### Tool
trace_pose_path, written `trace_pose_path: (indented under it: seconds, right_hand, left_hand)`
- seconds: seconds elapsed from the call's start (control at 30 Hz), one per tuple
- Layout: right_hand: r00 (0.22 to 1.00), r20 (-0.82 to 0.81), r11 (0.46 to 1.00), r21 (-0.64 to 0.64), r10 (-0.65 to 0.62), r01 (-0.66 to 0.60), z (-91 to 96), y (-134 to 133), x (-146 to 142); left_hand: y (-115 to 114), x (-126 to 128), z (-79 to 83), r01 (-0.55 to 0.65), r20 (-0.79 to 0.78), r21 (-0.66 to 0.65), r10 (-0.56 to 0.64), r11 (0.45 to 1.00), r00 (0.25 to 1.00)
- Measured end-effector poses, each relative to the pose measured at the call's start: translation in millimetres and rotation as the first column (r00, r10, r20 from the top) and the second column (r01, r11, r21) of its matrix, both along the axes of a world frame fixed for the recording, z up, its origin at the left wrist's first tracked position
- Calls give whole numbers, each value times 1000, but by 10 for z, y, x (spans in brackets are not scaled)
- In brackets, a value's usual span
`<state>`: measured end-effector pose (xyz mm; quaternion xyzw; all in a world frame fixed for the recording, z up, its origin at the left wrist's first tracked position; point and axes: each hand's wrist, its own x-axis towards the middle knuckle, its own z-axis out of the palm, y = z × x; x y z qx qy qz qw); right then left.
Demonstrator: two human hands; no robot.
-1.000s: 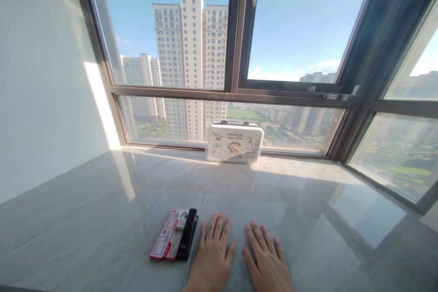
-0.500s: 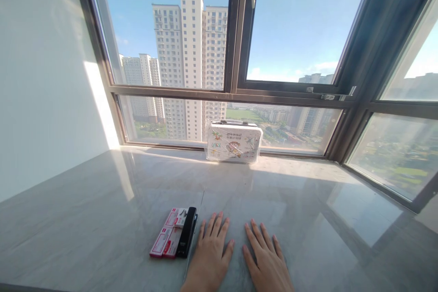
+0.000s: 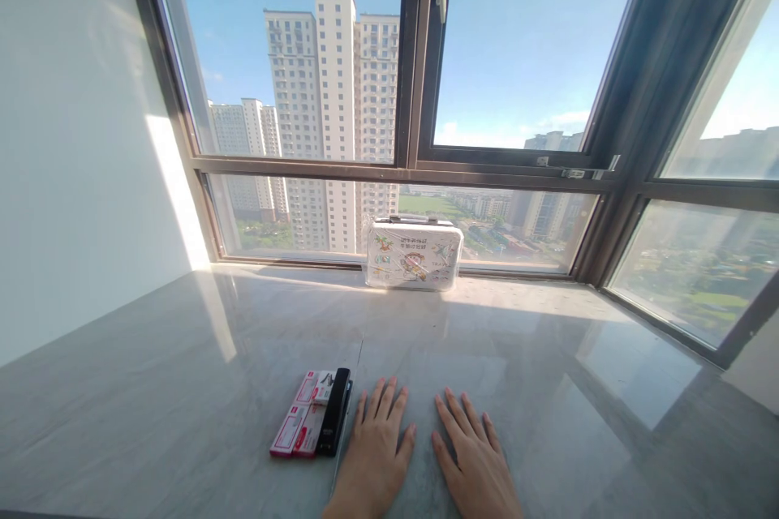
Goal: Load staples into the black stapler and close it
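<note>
The head camera looks down on a grey, glossy stone surface (image 3: 182,389) set into a window bay. The left hand (image 3: 377,454) lies flat on it, palm down, fingers stretched and slightly spread, holding nothing. The right hand (image 3: 478,462) lies the same way just beside it, thumbs near each other but apart, also holding nothing. Just to the left of the left hand lies a black stapler (image 3: 337,422), pointing away from the person, close to the little finger but not touching it. Small red-and-white boxes (image 3: 296,430) lie against the stapler's far side. Well apart, at the back, a white printed case (image 3: 414,253) stands upright against the window (image 3: 419,57).
</note>
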<state>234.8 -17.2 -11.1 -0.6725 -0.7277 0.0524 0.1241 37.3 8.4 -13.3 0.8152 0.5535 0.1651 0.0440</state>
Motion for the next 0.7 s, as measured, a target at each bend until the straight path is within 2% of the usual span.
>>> trace_pose_path:
  seconds: [0.7]
  right_hand:
    - [1000,-20,1000,3,1,-1,44,-51,-11]
  left_hand:
    - [11,-22,-30,10,26,13,-10,1000,1000]
